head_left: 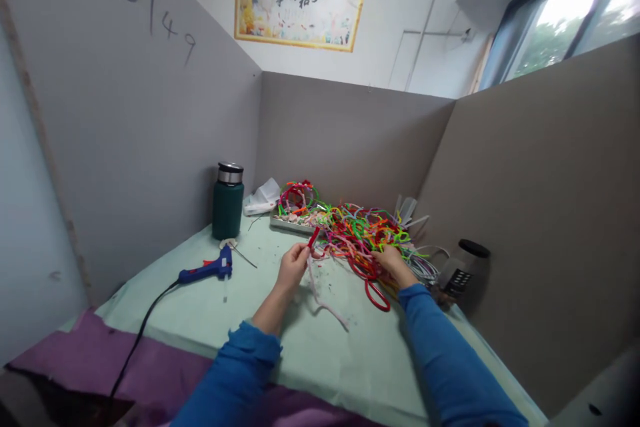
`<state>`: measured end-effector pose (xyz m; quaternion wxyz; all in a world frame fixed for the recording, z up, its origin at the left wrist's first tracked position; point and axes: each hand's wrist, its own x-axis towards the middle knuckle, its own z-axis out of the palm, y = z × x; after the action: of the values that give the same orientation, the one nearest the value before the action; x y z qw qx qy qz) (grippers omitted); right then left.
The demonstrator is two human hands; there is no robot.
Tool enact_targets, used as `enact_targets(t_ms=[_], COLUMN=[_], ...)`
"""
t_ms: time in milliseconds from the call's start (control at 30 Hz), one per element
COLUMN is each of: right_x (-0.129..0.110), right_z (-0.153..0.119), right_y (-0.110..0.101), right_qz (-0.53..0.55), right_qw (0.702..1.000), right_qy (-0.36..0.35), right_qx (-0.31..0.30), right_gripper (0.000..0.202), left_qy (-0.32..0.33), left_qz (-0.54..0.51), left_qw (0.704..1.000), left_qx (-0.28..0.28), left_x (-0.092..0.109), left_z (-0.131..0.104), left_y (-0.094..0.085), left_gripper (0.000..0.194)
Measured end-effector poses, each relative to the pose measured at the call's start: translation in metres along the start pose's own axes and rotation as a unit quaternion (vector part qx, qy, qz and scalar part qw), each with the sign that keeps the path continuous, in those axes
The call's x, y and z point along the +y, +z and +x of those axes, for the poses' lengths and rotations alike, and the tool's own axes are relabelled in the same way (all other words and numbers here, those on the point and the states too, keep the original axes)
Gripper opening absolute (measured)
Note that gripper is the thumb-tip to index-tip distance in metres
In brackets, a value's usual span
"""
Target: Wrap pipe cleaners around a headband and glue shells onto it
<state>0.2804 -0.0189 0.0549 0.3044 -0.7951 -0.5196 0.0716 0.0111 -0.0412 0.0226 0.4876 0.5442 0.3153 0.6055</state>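
My left hand [293,267] is closed on a short, straight red pipe cleaner [313,238] that points up and to the right from the fingertips. Just beside that hand, a pale pink pipe cleaner [327,308] trails down and bends across the table; I cannot tell whether the fingers hold it too. At the near right edge of a tangled, many-coloured pile of pipe cleaners [367,227], my right hand [393,263] reaches in. Its fingertips are partly hidden among the strands, so their grip does not show. Red loops [377,295] stick out of the pile toward me.
A tray [293,227] of small pieces lies behind my left hand. Leftward are a dark green flask [228,203] and a blue glue gun [206,271] with a trailing cord. A dark-lidded clear jar [460,270] stands by the right partition [550,213]. White tissue [263,197] lies at the back.
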Motion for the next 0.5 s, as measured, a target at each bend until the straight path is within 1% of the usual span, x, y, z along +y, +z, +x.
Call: enact_targets(t_ms=[67,100,133,167,200,233,267,300,333,367,400,433,500], right_x=[-0.002,-0.004,-0.006,-0.011,-0.017,-0.024,-0.032,-0.042,-0.051,-0.060,-0.068,-0.075,-0.084], right_z=[-0.009,-0.017,-0.028,-0.041,-0.055,-0.069,-0.082,-0.094,-0.105,-0.114,-0.121,-0.127,-0.134], right_y=[-0.010,-0.016,-0.021,-0.025,-0.026,-0.025,-0.021,-0.014,-0.004,0.008,0.020,0.033,0.053], right_qz=[-0.064,-0.089,-0.146,-0.196,-0.212,-0.198,-0.158,-0.094,-0.011,0.085,0.178,0.252,0.342], right_qw=[0.998,0.996,0.989,0.980,0.975,0.972,0.972,0.973,0.969,0.957,0.936,0.913,0.876], right_qy=[-0.002,-0.007,-0.022,-0.035,-0.063,-0.101,-0.139,-0.188,-0.242,-0.273,-0.276,-0.261,-0.219], right_qx=[-0.014,-0.015,-0.017,0.005,0.038,0.077,0.107,0.100,0.039,-0.041,-0.125,-0.185,-0.259], right_gripper=[0.014,0.015,0.016,0.017,0.019,0.021,0.021,0.019,0.019,0.020,0.022,0.025,0.028], left_qy=[0.037,0.058,0.076,0.090,0.100,0.109,0.117,0.124,0.131,0.135,0.135,0.130,0.111], left_qz=[0.057,0.088,0.121,0.156,0.190,0.219,0.242,0.257,0.262,0.260,0.254,0.244,0.207], left_qw=[0.998,0.994,0.990,0.984,0.977,0.969,0.963,0.958,0.956,0.956,0.957,0.961,0.972], left_qx=[0.001,0.003,0.005,0.008,0.012,0.016,0.019,0.022,0.026,0.027,0.025,0.022,0.017], left_x=[-0.004,-0.005,-0.005,-0.005,-0.005,-0.004,-0.004,-0.004,-0.004,-0.004,-0.005,-0.005,-0.006], left_z=[0.001,0.001,0.000,-0.001,-0.003,-0.004,-0.006,-0.007,-0.007,-0.007,-0.007,-0.006,-0.003], left_y=[0.000,0.000,0.000,0.001,0.001,0.002,0.002,0.003,0.003,0.003,0.002,0.001,0.000], left_gripper=[0.022,0.021,0.020,0.021,0.021,0.022,0.022,0.022,0.022,0.021,0.020,0.020,0.021])
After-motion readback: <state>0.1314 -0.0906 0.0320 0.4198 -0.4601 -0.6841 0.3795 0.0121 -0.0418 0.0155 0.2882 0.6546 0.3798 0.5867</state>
